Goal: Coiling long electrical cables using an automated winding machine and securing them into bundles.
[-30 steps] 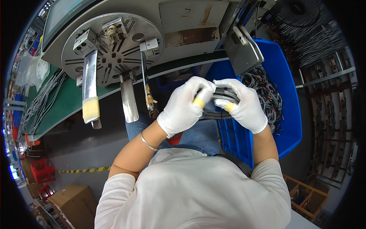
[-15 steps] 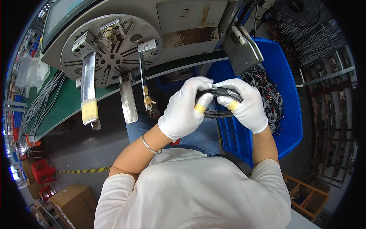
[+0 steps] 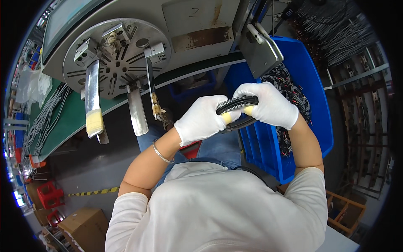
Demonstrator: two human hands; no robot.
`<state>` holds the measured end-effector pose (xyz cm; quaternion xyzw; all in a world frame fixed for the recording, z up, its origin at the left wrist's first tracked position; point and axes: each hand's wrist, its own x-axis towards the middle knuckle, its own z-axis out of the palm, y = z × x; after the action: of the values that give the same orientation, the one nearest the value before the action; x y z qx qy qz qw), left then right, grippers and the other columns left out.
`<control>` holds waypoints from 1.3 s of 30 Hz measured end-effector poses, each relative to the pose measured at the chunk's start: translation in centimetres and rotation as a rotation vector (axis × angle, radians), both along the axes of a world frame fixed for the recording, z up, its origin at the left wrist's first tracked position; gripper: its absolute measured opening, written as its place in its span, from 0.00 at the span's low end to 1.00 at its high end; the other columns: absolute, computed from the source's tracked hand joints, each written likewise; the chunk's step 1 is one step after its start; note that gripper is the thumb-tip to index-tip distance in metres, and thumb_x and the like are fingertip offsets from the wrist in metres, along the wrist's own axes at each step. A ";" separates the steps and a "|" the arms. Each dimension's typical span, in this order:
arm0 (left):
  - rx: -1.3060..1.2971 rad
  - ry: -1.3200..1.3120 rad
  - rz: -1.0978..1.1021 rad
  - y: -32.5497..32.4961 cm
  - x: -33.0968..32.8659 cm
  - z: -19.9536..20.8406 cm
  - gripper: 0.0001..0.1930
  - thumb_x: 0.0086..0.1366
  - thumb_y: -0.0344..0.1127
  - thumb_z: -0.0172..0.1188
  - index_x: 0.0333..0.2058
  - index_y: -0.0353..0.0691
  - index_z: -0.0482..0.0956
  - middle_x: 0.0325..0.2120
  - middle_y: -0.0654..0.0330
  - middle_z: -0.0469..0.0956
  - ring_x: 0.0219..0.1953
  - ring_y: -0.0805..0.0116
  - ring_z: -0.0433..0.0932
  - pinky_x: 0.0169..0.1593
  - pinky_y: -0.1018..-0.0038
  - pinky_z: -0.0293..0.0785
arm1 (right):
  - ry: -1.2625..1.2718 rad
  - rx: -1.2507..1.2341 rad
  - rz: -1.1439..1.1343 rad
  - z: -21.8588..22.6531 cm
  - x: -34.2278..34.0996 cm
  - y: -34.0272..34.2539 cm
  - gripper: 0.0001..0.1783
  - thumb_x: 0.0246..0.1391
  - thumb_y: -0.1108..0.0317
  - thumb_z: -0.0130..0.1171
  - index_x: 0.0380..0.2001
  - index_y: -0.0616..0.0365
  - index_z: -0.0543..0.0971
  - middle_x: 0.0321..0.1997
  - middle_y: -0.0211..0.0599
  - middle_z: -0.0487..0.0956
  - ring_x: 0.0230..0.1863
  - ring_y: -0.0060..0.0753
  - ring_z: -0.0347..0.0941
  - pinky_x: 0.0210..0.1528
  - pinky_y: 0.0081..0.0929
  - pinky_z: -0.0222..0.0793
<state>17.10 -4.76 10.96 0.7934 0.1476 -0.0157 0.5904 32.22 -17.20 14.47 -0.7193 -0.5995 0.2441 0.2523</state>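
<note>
A coiled black cable (image 3: 237, 104) with a braided look is held in front of me by both hands. My left hand (image 3: 203, 117), in a white glove with yellow tape at the thumb, grips the coil's left side. My right hand (image 3: 270, 103), gloved and taped the same way, has its fingers closed round the right side. Part of the coil hangs lower, beneath the thumbs, and the gloves hide some of it. Left of my hands stands a round slotted metal disc (image 3: 119, 86) with several flat arms; one arm (image 3: 94, 122) is wrapped in yellow tape at its end.
A blue bin (image 3: 321, 126) holding many cable coils (image 3: 289, 90) stands at the right. Grey cables (image 3: 48, 115) lie on the green tabletop (image 3: 73, 115) at left. A metal plate (image 3: 262, 54) juts out above the bin. Red stools (image 3: 50, 194) and a cardboard box (image 3: 86, 229) are at lower left.
The coil has turned and tilted in my hands, now showing its braided upper side. My right hand has swung over its top right, elbow further out; my left hand has dropped slightly.
</note>
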 end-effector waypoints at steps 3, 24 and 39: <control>0.005 -0.010 0.055 -1.0 1.0 0.4 0.10 0.59 0.36 0.61 0.29 0.33 0.77 0.21 0.59 0.77 0.22 0.75 0.71 0.31 0.76 0.70 | -0.205 0.106 -0.066 0.0 -0.2 -0.7 0.13 0.43 0.75 0.65 0.36 0.59 0.78 0.29 0.37 0.80 0.32 0.30 0.78 0.37 0.23 0.72; 0.012 -0.512 -0.012 -9.2 6.6 3.9 0.14 0.57 0.34 0.63 0.40 0.37 0.74 0.35 0.57 0.76 0.33 0.69 0.78 0.36 0.75 0.75 | -0.025 0.961 -0.486 3.0 9.7 -8.9 0.12 0.54 0.74 0.54 0.43 0.64 0.76 0.25 0.26 0.75 0.22 0.15 0.70 0.24 0.18 0.65; -0.316 -0.816 0.657 1.5 16.3 2.4 0.09 0.61 0.35 0.62 0.28 0.37 0.75 0.17 0.66 0.73 0.19 0.82 0.68 0.24 0.82 0.63 | 0.021 0.984 -0.668 0.4 12.2 6.9 0.16 0.59 0.63 0.57 0.23 0.65 0.79 0.15 0.30 0.73 0.16 0.20 0.66 0.23 0.23 0.62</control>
<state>33.42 -3.21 13.35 0.5489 0.1425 0.4567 0.6855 44.44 -10.27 14.87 -0.6650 -0.3811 -0.1480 0.6251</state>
